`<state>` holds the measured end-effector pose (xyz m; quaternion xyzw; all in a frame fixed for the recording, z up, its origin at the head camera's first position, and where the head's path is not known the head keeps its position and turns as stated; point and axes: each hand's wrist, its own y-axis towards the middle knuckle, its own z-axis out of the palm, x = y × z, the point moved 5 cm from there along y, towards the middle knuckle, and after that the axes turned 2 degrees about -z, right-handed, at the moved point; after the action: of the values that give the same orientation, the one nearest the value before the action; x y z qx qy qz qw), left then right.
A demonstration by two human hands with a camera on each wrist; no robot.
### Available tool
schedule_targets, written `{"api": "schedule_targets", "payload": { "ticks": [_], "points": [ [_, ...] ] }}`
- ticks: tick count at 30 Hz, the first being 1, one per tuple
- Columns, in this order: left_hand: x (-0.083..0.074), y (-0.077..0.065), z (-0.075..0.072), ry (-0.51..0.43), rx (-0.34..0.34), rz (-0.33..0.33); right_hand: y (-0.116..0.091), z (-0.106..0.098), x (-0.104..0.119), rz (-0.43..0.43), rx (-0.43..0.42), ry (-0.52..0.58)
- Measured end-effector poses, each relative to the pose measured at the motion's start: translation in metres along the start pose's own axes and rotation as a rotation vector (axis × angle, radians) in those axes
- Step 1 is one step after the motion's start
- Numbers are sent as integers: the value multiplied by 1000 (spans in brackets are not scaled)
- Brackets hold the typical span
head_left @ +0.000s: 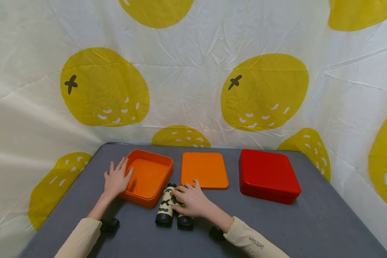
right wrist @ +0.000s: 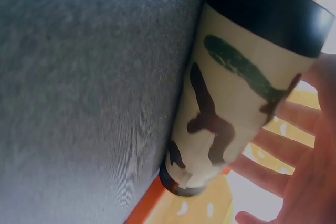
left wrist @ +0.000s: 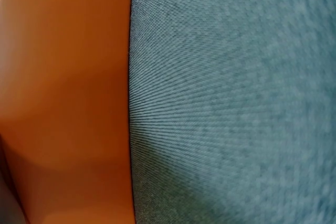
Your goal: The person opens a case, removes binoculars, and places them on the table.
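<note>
An orange box (head_left: 167,179), without a lid on it, sits at the left of the table. My left hand (head_left: 116,179) is at its left rim, fingers extended and thumb reaching over the inside. The box's orange wall (left wrist: 68,98) fills the left of the left wrist view. Camouflage-patterned binoculars (head_left: 165,202) with black ends lie just right of the box's near corner. Over their right barrel is my right hand (head_left: 193,200), fingers spread and loosely bent. The right wrist view shows those fingers (right wrist: 289,150) behind a barrel (right wrist: 226,103), the palm standing off it.
A flat orange lid (head_left: 204,170) lies behind the binoculars, near the table's back edge. To its right stands a red box (head_left: 267,175) with its top covered. A white curtain (head_left: 187,89) with yellow fruit prints hangs behind the grey table (head_left: 261,218).
</note>
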<state>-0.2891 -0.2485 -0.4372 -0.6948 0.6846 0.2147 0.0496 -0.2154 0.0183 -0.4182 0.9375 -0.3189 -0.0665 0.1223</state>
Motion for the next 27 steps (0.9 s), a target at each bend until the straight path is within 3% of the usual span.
{"api": "schedule_targets", "payload": {
  "ticks": [8, 13, 19, 22, 27],
  "points": [
    [2, -2, -2, -47, -26, -4, -15, -16, -11, 72, -60, 80],
    [6, -7, -7, -184, -163, 3, -33, -29, -19, 108, -82, 134],
    [6, -12, -16, -422, -336, 93, -58, -37, -29, 156, -63, 193],
    [4, -16, -20, -472, -366, 139, -69, -40, -34, 171, -77, 190],
    [-6, -26, -23, -476, -360, 204, -86, -46, -40, 187, -111, 177]
  ]
}}
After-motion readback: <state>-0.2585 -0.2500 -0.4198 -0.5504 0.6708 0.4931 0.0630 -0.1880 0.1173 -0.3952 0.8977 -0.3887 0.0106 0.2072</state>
